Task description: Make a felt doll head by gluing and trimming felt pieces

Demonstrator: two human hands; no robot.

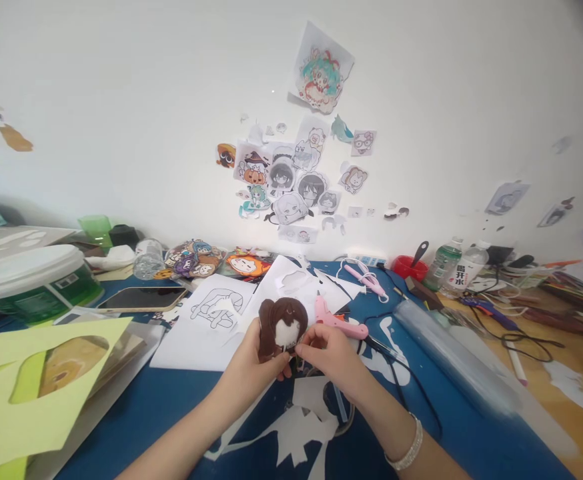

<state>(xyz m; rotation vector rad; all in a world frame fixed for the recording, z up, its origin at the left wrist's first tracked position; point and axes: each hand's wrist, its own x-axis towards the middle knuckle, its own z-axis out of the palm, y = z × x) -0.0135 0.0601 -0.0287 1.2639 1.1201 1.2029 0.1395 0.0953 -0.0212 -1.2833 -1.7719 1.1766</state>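
Observation:
My left hand (252, 360) grips a small cut-out character head (288, 315) with dark brown hair and a white face, holding it up over the table. The thumb presses on its lower front and the other fingers go behind it. My right hand (329, 352) is closed in a pinch at the lower right edge of the head; anything small between its fingertips is hidden. Just beyond the right hand lies a pink glue gun (339, 323). Under both hands are white paper scraps (304, 427). Behind the left hand, a sheet with a line drawing (216, 308) lies flat.
Left stand a white-lidded green tub (31, 280), a phone (142, 299) and yellow foam sheets (46, 393). Right are a clear plastic roll (451, 353), bottles (444, 263), a red cup (407, 268) and black cables. Colourful cut-outs (196, 259) lie along the wall, which carries several pictures.

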